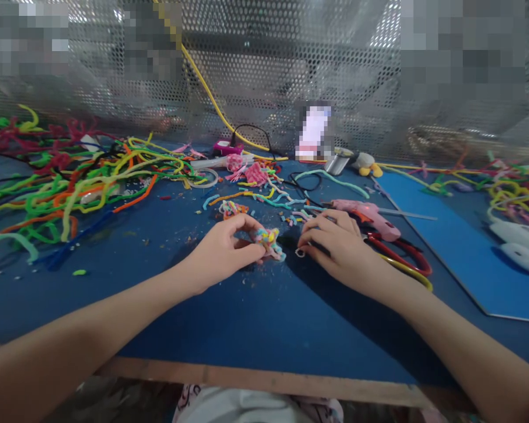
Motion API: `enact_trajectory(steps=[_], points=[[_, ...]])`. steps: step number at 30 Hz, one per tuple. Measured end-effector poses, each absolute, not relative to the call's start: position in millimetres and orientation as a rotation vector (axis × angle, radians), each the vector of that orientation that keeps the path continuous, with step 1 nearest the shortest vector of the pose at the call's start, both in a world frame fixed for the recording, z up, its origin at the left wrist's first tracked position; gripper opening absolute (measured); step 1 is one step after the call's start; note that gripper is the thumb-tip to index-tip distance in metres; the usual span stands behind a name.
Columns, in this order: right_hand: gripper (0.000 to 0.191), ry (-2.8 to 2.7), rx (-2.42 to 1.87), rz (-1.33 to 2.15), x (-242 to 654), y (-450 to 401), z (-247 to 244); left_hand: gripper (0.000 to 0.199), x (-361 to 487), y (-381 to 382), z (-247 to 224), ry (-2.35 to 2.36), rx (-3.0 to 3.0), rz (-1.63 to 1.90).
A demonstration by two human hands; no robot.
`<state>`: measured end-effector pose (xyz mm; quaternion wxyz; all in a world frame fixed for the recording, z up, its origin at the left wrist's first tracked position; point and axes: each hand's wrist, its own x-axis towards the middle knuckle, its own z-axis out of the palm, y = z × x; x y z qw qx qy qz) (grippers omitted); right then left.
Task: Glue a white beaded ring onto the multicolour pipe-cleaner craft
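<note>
My left hand [223,252] pinches a small multicoloured fuzzy piece [270,239] between thumb and fingers, just above the blue tabletop [247,329]. To its right, my right hand [332,241] has its fingers curled together, with a small pale ring [300,253] at its fingertips. Short cut bits [291,220] of coloured pipe cleaner lie behind my hands. A pink glue gun [377,218] lies beyond my right hand, and red-handled scissors [417,255] rest beside that wrist. Another multicoloured fuzzy piece [232,208] sits behind my left hand.
Tangled pipe cleaners [97,176] cover the left side. Behind stand a lit phone [314,132] and a small penguin-like figure [367,164]. A light blue board [476,252] and a white device [522,244] are at the right. A yellow cable [203,82] hangs down at the back.
</note>
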<state>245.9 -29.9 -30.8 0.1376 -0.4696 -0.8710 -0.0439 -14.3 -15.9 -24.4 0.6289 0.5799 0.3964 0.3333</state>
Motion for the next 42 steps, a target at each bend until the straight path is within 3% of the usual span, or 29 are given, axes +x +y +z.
enact_trajectory(steps=[4,13,16,21,26,31,33,37,42], points=[[0.018,-2.496,-1.299,-0.008,248.3,-25.6,-31.6,0.024,-15.7,-13.9,-28.7,0.91,1.399,0.745],[0.035,-2.656,-1.325,-0.155,254.1,-33.5,-17.7,0.014,-12.8,-14.2,-20.6,0.974,1.33,0.721],[0.026,-2.688,-1.288,-0.106,259.2,-30.3,-14.3,0.013,-13.1,-13.3,-21.5,0.962,1.343,0.723],[0.019,-2.636,-1.326,0.13,258.3,-26.7,-17.2,0.013,-12.8,-13.3,-23.6,0.926,1.351,0.696],[0.019,-2.136,-1.509,0.471,242.6,-34.4,-8.2,0.015,-12.8,-15.4,-21.3,0.945,1.414,0.683],[0.037,-1.633,-1.339,0.882,217.2,-44.8,5.1,0.018,-12.8,-16.9,-19.3,0.936,1.448,0.624],[0.031,-1.517,-1.252,1.024,205.3,-49.7,9.1,0.02,-12.8,-16.9,-19.3,0.926,1.449,0.619],[0.016,-1.392,-1.132,1.094,188.0,-54.9,12.1,0.021,-13.7,-16.5,-20.7,0.904,1.473,0.64],[0.014,-1.374,-1.104,1.078,187.0,-54.5,5.5,0.024,-14.9,-16.2,-23.5,0.827,1.501,0.585]])
